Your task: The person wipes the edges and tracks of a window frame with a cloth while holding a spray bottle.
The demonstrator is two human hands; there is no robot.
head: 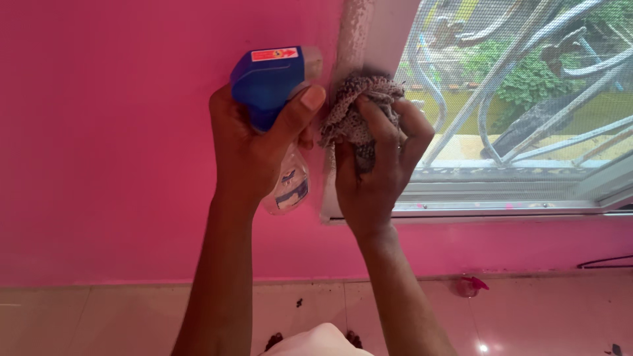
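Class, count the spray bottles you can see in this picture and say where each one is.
2. One spray bottle, blue-headed, is held in the left hand against the pink wall; a small pink spray bottle lies on the floor below the window.

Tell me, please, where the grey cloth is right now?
The grey cloth is bunched in the right hand, pressed against the white window frame, just right of the spray bottle.

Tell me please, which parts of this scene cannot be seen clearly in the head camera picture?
- Spray bottle: its middle is covered by the left hand; the liquid level cannot be judged.
- Window frame: the part under the cloth is covered by it and the right hand.
- Small pink object on the floor: too small to identify.
- Window: cut off by the top and right edges.
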